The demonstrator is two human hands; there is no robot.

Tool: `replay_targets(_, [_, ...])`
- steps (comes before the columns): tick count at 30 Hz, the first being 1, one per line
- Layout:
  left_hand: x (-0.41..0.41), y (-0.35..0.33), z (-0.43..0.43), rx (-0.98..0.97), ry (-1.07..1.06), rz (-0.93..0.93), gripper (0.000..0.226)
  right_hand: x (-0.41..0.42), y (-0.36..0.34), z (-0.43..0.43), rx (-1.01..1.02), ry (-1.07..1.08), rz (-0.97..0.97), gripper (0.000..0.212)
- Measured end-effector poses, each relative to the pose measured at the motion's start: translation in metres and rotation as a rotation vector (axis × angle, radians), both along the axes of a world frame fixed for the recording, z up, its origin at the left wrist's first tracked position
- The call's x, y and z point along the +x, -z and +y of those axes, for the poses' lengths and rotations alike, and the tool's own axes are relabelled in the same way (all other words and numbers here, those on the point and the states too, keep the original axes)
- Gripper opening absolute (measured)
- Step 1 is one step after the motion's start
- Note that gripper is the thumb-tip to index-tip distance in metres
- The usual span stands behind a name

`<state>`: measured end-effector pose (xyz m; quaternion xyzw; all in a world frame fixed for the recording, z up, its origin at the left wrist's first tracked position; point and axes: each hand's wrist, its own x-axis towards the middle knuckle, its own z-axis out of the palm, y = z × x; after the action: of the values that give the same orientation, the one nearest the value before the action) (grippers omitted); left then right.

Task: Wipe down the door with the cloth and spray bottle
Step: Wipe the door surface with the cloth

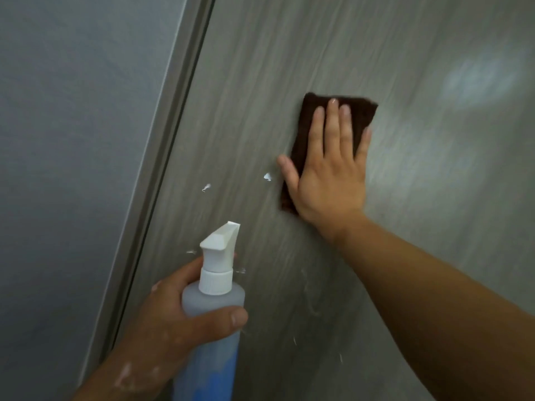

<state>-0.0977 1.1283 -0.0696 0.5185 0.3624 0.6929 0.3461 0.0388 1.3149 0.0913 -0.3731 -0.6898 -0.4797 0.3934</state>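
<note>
Blur softens the whole view, and the lower edge cuts off the base of the spray bottle (214, 302), a clear cylinder of bluish liquid with a white pump head whose nozzle points at the door (289, 53). The left hand (170, 316) holds it low in the frame, grip wrapped round the body, thumb across the front. Much of the cloth (362, 114) lies hidden under the right hand (330, 175); dark brown and rectangular, it is pressed flat on the grey wood-grain panel by straight spread fingers, grip wide. White flecks (267, 177) dot the door between cloth and bottle
</note>
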Motion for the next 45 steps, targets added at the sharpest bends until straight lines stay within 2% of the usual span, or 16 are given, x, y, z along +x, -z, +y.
replay_targets(5, [-0.003,-0.002,-0.003,0.027,-0.005,-0.003,0.082,0.049,0.122,-0.003,-0.017,-0.056,-0.616,0.091])
replay_targets(7, [-0.005,-0.004,-0.006,0.031,0.003,-0.003,0.083,0.072,0.121,0.0,0.007,-0.064,-0.775,0.092])
replay_targets(9, [-0.008,-0.006,-0.008,0.032,-0.004,0.029,0.085,0.072,0.084,0.004,0.013,-0.059,-0.703,0.091])
replay_targets(13, [-0.014,-0.005,-0.009,0.021,-0.033,0.068,0.085,0.023,-0.02,0.001,0.028,0.03,-0.325,0.09])
replay_targets(17, [-0.012,0.0,-0.001,0.012,-0.039,0.039,0.081,-0.029,-0.017,-0.002,-0.017,0.009,-0.15,0.089])
replay_targets(19, [-0.01,0.0,-0.001,0.007,-0.018,0.024,0.082,-0.025,0.043,-0.001,-0.045,-0.031,-0.307,0.089])
replay_targets(22, [-0.012,-0.002,-0.005,0.024,-0.028,0.037,0.081,0.024,0.136,-0.007,-0.045,-0.048,-0.748,0.09])
replay_targets(24, [-0.015,-0.001,-0.005,0.028,-0.026,0.051,0.08,0.047,0.135,-0.003,-0.021,-0.075,-0.866,0.09])
replay_targets(26, [-0.018,0.001,-0.003,0.021,-0.015,0.076,0.082,0.043,0.093,0.002,-0.011,-0.089,-0.76,0.088])
replay_targets(30, [-0.02,0.003,-0.003,0.006,0.003,0.046,0.088,-0.004,-0.026,0.0,0.002,-0.014,-0.309,0.089])
replay_targets(33, [-0.018,0.004,0.001,0.015,-0.017,0.033,0.086,-0.025,-0.042,-0.001,-0.015,-0.013,-0.191,0.089])
replay_targets(35, [-0.013,0.001,0.001,0.039,-0.015,-0.004,0.074,-0.024,-0.009,-0.001,-0.007,-0.029,-0.253,0.088])
replay_targets(37, [-0.011,-0.005,-0.003,0.075,0.008,-0.023,0.062,-0.005,0.051,0.0,-0.033,-0.057,-0.484,0.087])
replay_targets(41, [-0.017,-0.012,-0.011,0.104,-0.041,0.024,0.069,0.049,0.109,-0.001,-0.034,-0.059,-0.855,0.087])
replay_targets(43, [-0.021,-0.011,-0.012,0.096,-0.03,0.014,0.077,0.048,0.071,0.003,0.008,-0.062,-0.769,0.086])
replay_targets(45, [-0.026,-0.008,-0.012,0.085,-0.018,-0.014,0.08,0.027,0.016,0.002,0.049,-0.023,-0.524,0.085])
